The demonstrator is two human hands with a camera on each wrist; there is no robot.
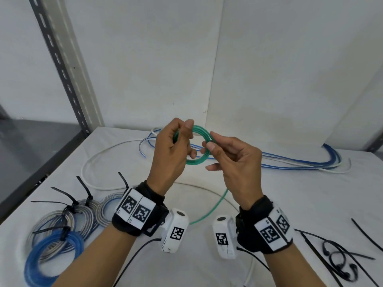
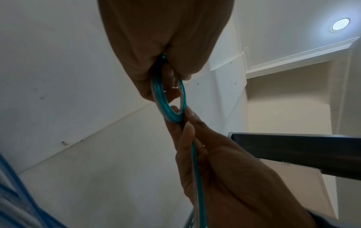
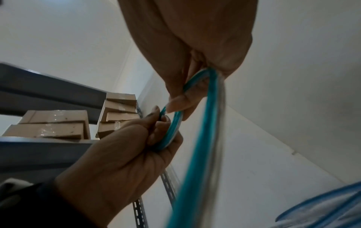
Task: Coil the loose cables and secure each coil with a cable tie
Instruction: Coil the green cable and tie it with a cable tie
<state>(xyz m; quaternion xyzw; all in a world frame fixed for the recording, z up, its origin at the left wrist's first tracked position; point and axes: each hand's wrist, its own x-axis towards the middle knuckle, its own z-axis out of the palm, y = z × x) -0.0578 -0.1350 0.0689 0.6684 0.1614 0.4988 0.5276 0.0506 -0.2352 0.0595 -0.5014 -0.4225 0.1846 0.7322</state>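
Two hands, left hand (image 1: 172,150) and right hand (image 1: 232,162), fingers both pinching one green cable coil (image 1: 199,158) above three tied coils (image 1: 62,224).

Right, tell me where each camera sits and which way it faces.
Head: on the head, looking forward and down at the table; both hands and forearms show.
Left wrist: looks up along the left hand toward wall and ceiling; right hand below.
Right wrist: looks up along the right hand; left hand below.
All three share the green cable coil.
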